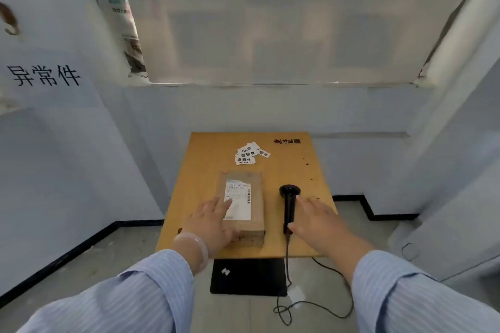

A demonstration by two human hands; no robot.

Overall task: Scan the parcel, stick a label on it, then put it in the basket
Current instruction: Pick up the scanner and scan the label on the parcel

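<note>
One parcel (pixel 244 204) | one scanner (pixel 289 204) | two hands flat | label pile (pixel 251 153)

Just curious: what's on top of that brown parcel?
A white shipping label on the parcel, partly covered by the left hand. What's printed beneath the hand can't be seen.

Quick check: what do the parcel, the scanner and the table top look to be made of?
Parcel: matte brown cardboard, by its dull tan faces and folded edges, with a white paper label. Scanner: black plastic, slightly glossy, probably moulded. Table: smooth yellowish wood or laminate; which one is unclear.
</note>
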